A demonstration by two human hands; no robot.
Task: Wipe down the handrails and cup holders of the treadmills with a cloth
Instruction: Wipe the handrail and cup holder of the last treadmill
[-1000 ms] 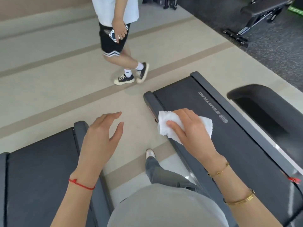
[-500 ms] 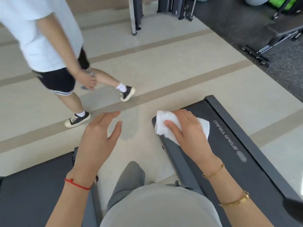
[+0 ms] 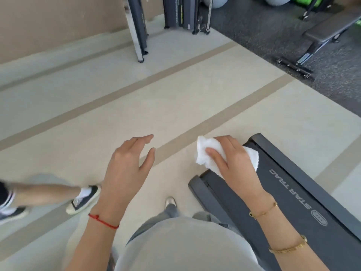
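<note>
Cloth carried away from the treadmill decks, no wiping under way

Cloth [image 3: 211, 153] sits bunched in the right hand [image 3: 232, 161], thumb pinching it from the near side and the other fingers [image 3: 224, 140] curled over the top, held in the air above the rear end of the treadmill [image 3: 293, 192] at the lower right. It does not appear to touch the deck. The left hand [image 3: 127, 165] hangs free over the floor [image 3: 175, 94], fingers loose and spread, holding nothing.

Compared with a second ago, the view has swung up and away. Then a second treadmill deck lay under the left arm and the right-hand one filled much of the frame; now the left deck is gone from sight and only the tail of the right one shows. More of the room has come in: a bench [image 3: 320, 34] and racks at the far side. A passer-by [image 3: 84, 198] who was ahead has crossed to the far left edge. Both hands have kept the same pose throughout, the cloth gripped just as before.

My reading is that the person is walking out from between the machines, probably heading to another treadmill or round to its front. No handrail or cup holder is in view, so how much has been wiped cannot be told from here. The next step likely needs the console end brought within reach before the cloth can be put to work
</note>
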